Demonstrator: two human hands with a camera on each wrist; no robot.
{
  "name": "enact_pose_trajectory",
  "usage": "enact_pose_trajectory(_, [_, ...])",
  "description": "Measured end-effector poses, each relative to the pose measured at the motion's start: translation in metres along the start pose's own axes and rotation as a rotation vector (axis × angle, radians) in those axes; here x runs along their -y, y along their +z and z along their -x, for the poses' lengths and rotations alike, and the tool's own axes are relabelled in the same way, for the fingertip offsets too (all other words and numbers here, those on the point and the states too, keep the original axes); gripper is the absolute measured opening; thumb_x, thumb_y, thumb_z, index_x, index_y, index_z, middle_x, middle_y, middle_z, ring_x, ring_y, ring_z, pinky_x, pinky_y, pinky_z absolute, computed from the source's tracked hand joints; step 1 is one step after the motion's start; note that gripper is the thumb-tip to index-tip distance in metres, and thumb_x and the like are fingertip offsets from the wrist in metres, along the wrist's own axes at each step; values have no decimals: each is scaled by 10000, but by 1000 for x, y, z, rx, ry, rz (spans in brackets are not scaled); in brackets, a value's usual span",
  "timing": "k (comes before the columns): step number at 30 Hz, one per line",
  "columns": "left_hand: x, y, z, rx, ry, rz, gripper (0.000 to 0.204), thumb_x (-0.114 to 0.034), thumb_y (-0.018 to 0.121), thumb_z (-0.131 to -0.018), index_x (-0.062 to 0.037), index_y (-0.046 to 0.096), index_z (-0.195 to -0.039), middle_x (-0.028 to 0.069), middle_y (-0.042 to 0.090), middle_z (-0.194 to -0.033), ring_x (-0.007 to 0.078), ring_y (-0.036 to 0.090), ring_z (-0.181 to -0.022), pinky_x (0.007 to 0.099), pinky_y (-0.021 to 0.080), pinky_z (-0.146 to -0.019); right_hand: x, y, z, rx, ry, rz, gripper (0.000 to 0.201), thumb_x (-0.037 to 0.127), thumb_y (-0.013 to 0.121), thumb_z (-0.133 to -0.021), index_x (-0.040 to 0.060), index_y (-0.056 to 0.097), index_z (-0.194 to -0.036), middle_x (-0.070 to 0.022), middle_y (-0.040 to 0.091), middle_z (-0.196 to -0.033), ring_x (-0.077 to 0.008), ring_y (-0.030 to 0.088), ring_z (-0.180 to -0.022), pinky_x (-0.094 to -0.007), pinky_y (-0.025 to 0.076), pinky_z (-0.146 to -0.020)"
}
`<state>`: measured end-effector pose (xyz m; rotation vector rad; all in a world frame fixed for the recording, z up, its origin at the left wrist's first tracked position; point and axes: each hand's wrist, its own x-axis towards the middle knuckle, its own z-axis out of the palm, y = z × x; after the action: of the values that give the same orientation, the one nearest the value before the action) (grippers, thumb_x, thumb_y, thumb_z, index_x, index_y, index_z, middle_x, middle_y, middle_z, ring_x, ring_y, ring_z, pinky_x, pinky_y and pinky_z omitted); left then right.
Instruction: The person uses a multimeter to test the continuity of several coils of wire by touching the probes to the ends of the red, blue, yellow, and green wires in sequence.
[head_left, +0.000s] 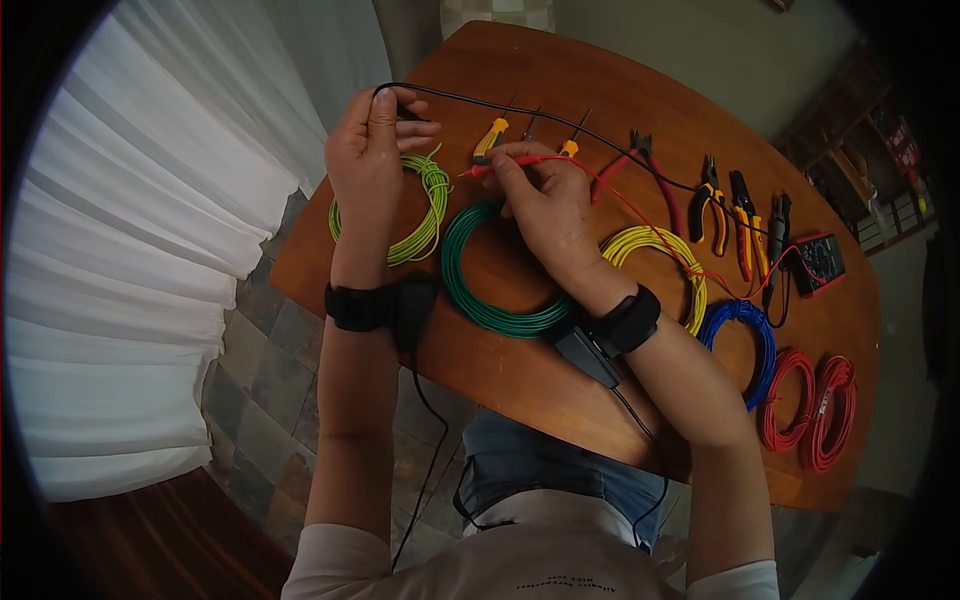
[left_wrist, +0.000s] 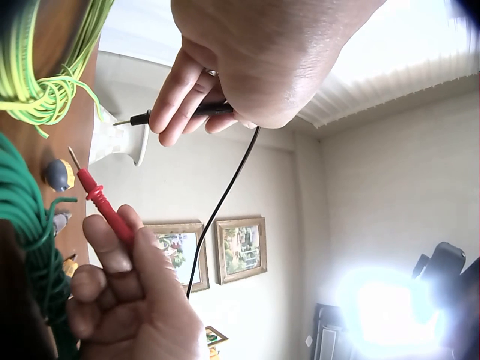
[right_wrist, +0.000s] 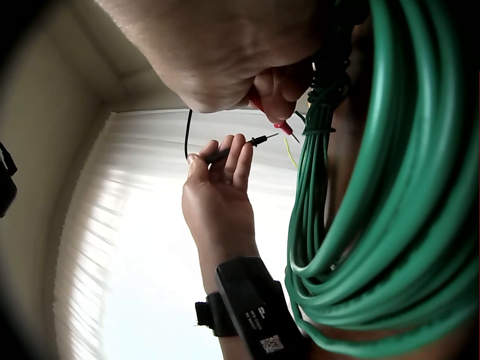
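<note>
Pinching the red probe between thumb and fingers, my right hand is facing my left hand, whose thumb and bent fingers are pinching the black probe. From afar I am seeing both probes hovering above the tabletop, with the green coil and striped coil lying below, and their bare tips standing near each other but apart. I am judging that careful holding is depending on fingers behind the collars; the left ones are sitting close to theirs, so I am favouring a grip farther back. I am wanting slack in the black lead and red lead, running past the pliers toward the meter.
</note>
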<state>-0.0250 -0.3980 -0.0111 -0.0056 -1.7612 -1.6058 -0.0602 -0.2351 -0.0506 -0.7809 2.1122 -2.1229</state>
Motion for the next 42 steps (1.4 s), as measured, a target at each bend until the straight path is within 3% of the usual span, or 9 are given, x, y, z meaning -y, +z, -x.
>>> enact_pose_trajectory(9, [6,-2,-2,15,-90,-16,267,-188,441,-983,30,584,-925,86,608,-818,155,663,-686,235,544,-598,-5,0,-1,67,10,98,180,143,546,-927,-10,612,-996,-61,670,-854,-100,637,-776,-198,473,-560])
enact_pose_trajectory(42, [5,-2,-1,20,-76,-2,282,-198,433,-987,38,577,-927,101,611,-822,176,669,-694,248,555,-611,-6,0,0,88,31,127,207,167,563,-925,-20,615,-998,-57,667,-834,-95,634,-756,-203,478,-560])
